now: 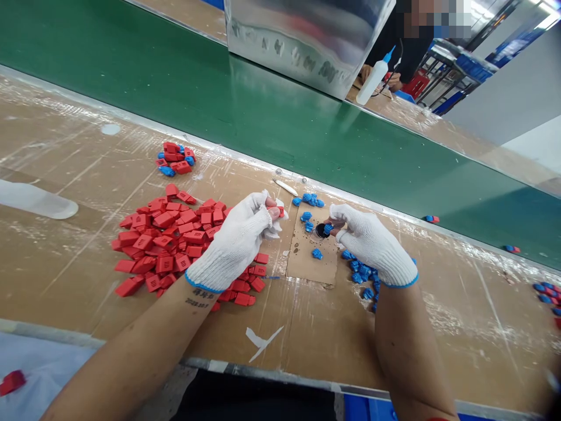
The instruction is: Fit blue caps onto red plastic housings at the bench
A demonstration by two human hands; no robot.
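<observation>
My left hand (239, 237), in a white knit glove with bare fingertips, is closed on a small red plastic piece (281, 211) and some white cloth or paper. Beneath and beside it spreads a big pile of red plastic pieces (164, 234). My right hand (366, 237), gloved the same way, pinches a small blue plastic piece (328, 229) over a small round black dish (321, 231). That dish rests on a piece of cardboard (310, 269), among several loose blue pieces (317, 254). More blue pieces (363, 272) lie under my right wrist.
Beyond the table's far edge runs a green conveyor belt (175, 88), with red-and-blue pieces (432, 218) at its near edge. A small mixed heap (175, 159) sits at the left. A metal box (302, 47), a white bottle (372, 82) and another person's hand (394, 80) are across the belt.
</observation>
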